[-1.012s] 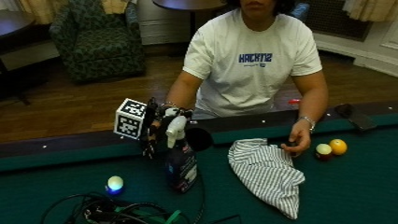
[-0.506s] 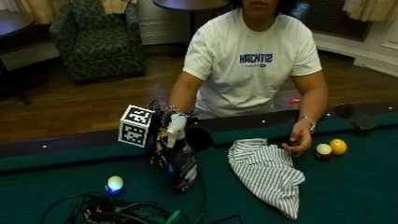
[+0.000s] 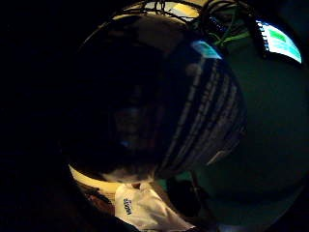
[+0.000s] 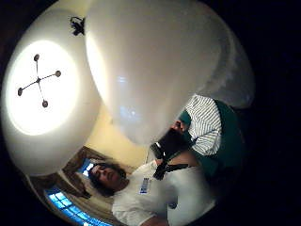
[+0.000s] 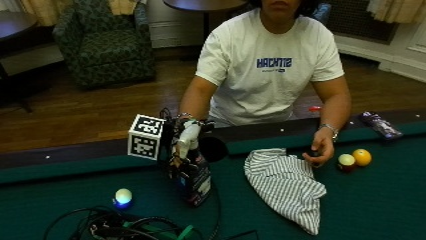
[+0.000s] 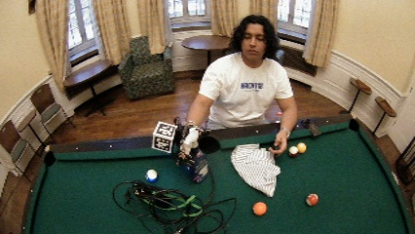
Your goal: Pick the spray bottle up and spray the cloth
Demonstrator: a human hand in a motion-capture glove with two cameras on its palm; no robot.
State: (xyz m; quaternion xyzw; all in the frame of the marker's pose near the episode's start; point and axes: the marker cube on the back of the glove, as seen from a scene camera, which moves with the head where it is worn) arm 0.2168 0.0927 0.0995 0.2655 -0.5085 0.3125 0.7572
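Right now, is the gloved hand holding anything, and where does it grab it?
Yes. The gloved right hand grips the spray bottle near its white top, by the neck.

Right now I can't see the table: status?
Right hand grips spray bottle, upright on felt. Striped cloth beside it, bare hand at its edge. Nothing between.

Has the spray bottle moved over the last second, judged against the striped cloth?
No clear move. The spray bottle stands in the right hand, same side of the striped cloth, same gap.

Dark spray bottle (image 5: 194,181) upright beside rumpled striped cloth (image 5: 286,184).
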